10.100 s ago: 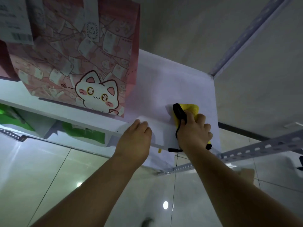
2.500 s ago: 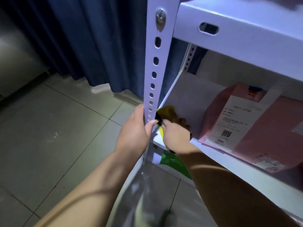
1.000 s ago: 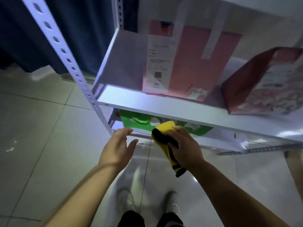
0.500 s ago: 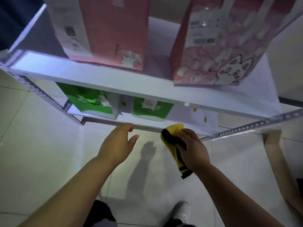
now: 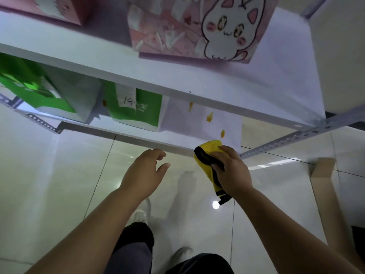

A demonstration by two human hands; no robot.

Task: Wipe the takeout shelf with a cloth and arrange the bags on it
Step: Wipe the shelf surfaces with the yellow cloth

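A person stands facing a white metal rack, seen from above their own arms. At far left on the lower shelf stand two green bags, side by side, the right-hand one marked "14". On the upper shelf above them sit two pink bags, one cut off at the top left and a cat bag further right, printed with a white cartoon cat. Left of centre, the left hand reaches toward the front lip of the lower shelf, fingers loosely spread and slightly bent, holding nothing; whether its fingertips touch the lip cannot be told. To its right, the cloth, yellow with black trim, is bunched against the front edge of the lower shelf, its tail hanging down below the wrist. The right hand grips it, fingers curled over the top of the bundle and thumb tucked against the black trim. Just beyond the cloth, small orange stains dot the bare right part of the lower shelf. At far right a cardboard box stands on the pale tiled floor.
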